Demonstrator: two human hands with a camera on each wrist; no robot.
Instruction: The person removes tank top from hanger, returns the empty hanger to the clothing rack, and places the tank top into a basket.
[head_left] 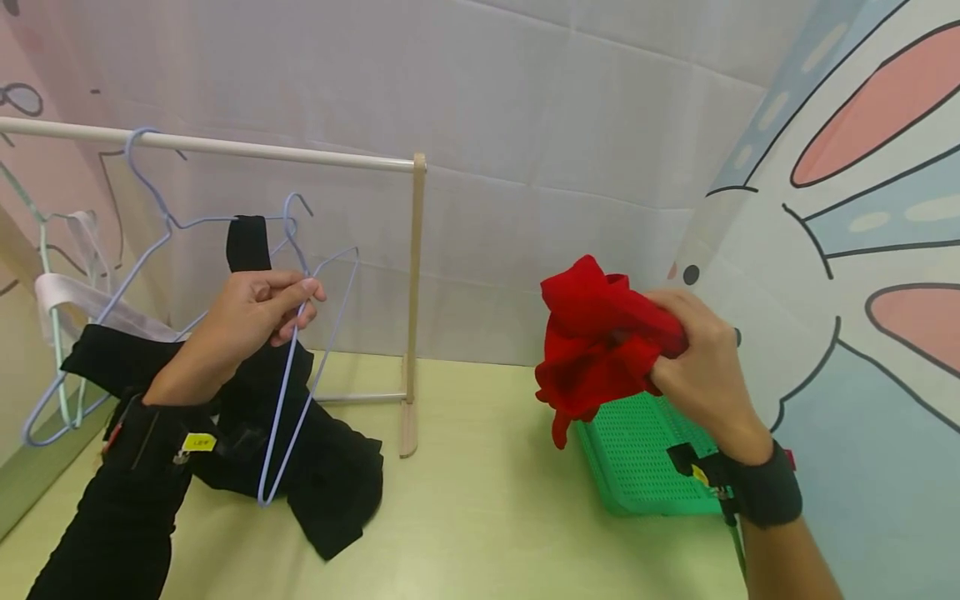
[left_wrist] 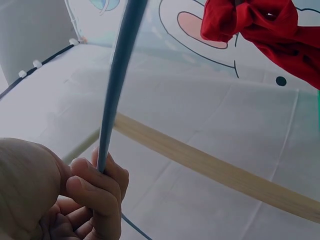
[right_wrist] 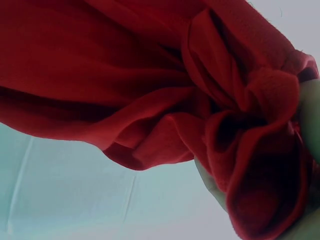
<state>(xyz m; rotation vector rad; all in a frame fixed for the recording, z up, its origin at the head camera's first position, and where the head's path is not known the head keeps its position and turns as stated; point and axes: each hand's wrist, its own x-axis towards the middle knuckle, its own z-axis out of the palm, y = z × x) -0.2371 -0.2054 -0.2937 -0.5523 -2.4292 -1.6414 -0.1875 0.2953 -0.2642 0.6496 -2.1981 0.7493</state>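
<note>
My left hand (head_left: 258, 321) pinches a light blue clothes hanger (head_left: 281, 400) between thumb and fingers, its hook pointing up and its triangle turned nearly edge-on. In the left wrist view one bar of the hanger (left_wrist: 117, 75) runs up from the fingers. Bunched red cloth (head_left: 600, 337), a garment whose kind I cannot tell, is gripped in my right hand (head_left: 697, 358). It hangs in the air above the left side of a green plastic basket (head_left: 637, 454). Folds of the red cloth (right_wrist: 150, 95) fill most of the right wrist view and hide much of the hand.
A rack with a white rail (head_left: 300, 153) and wooden post (head_left: 413, 300) stands at left. From it hang a black garment (head_left: 330, 467) on a blue hanger (head_left: 153, 196) and a white piece (head_left: 112, 304) on a green hanger (head_left: 48, 250). A patterned curtain (head_left: 885, 333) borders the right.
</note>
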